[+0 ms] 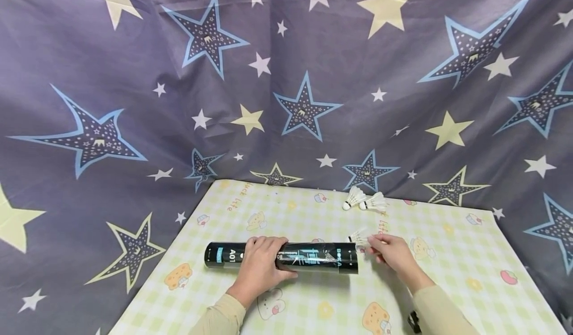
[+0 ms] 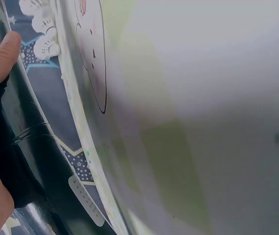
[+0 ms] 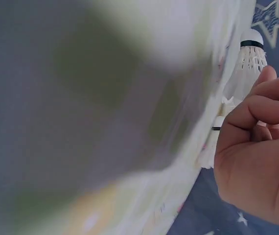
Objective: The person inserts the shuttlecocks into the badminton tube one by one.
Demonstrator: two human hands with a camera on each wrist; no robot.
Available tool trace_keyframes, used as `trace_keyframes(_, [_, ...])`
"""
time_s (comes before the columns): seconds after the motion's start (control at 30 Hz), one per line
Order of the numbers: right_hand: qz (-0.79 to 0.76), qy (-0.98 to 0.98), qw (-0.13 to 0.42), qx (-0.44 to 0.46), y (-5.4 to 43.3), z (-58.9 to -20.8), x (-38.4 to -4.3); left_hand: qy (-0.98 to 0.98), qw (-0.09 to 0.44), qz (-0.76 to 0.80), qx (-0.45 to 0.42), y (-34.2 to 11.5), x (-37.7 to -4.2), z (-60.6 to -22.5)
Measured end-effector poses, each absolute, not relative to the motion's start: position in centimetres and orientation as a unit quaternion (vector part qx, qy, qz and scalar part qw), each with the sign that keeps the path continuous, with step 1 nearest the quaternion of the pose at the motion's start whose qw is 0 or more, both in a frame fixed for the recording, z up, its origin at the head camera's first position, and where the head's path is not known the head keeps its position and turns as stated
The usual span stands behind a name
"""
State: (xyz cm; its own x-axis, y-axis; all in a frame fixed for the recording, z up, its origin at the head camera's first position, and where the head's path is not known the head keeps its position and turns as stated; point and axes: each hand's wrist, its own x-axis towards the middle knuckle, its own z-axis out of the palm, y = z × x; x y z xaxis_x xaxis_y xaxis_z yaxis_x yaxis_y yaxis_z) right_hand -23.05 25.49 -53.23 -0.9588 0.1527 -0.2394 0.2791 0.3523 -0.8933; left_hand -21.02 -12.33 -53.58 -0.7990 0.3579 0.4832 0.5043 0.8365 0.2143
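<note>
A black shuttlecock tube (image 1: 313, 258) with blue and white print lies sideways on the table, and my left hand (image 1: 264, 263) grips it around the middle from above. In the left wrist view the thumb and palm wrap the dark tube (image 2: 36, 132). My right hand (image 1: 394, 255) is just beyond the tube's right end, its thumb and fingertips pinching the feather skirt of a white shuttlecock (image 1: 358, 236). The right wrist view shows this shuttlecock (image 3: 251, 49) with its cork and dark band pointing away from the curled fingers (image 3: 257, 110).
Two more shuttlecocks, one on the left (image 1: 354, 197) and one on the right (image 1: 374, 202), lie side by side near the table's back edge. The table (image 1: 313, 295) wears a checked cloth with cartoon prints. A star-patterned curtain (image 1: 250, 86) hangs close behind it.
</note>
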Motion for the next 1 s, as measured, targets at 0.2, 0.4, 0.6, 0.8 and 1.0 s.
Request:
trace_keyframes(0.2, [-0.595, 0.789, 0.079, 0.129, 26.9, -50.9, -17.9, -0.934, 0.218, -0.164, -0.232, -12.4, -21.3, -53.5])
trace_keyframes(0.4, [-0.631, 0.761, 0.074, 0.128, 26.8, -49.1, -14.5, -0.939, 0.202, -0.165, -0.224, -12.7, -21.2, -53.6])
trace_keyframes(0.6, [-0.655, 0.745, 0.057, 0.117, 24.0, -48.9, -13.4, -0.937, 0.205, -0.169, -0.226, -12.7, -21.1, -53.6])
trace_keyframes(0.8, [-0.669, 0.732, 0.07, 0.108, 21.5, -49.9, -13.2, -0.932, 0.216, -0.174, -0.235, -12.3, -21.0, -53.7])
trace_keyframes(1.0, [-0.677, 0.728, 0.078, 0.081, 20.8, -50.3, -12.6, -0.929, 0.222, -0.178, -0.235, -12.1, -20.9, -53.6])
